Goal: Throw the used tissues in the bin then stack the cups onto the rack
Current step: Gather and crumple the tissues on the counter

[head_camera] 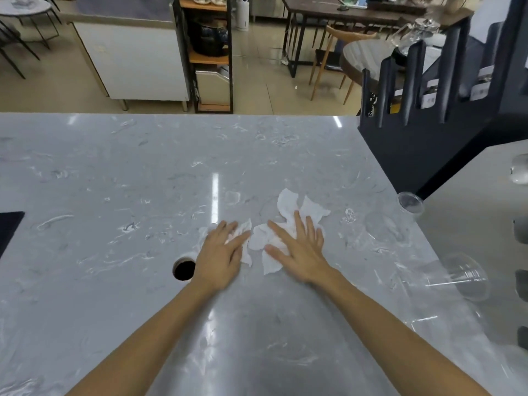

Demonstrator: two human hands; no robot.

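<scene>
Both hands lie flat on the grey marble countertop (114,172), with the fingers spread and nothing gripped yet. The left hand (221,254) presses on a small crumpled tissue (245,238), and the right hand (297,250) rests on a larger white tissue (288,204) that spreads out past its fingertips toward the far edge. The two tissues lie almost touching, near the middle of the countertop and a little toward the near edge.

Just beside the left wrist there is a round hole in the countertop (184,270); I judge it is the opening to the bin, but what is under it cannot be seen.

The tissues look very light, soft and thin, and they may tear easily. It seems best to gather each one into the palm by closing the fingers over its middle, so that no loose piece stays behind.

Near the right edge there are clear plastic cups: one lying on its side (457,277), one close to the foot of the rack (411,202), and another between them (385,230) that is hard to make out. They look light, thin and easy to crush, so a gentle hold around the wall is better. The dark slotted rack (428,144) stands at the far right corner.
</scene>
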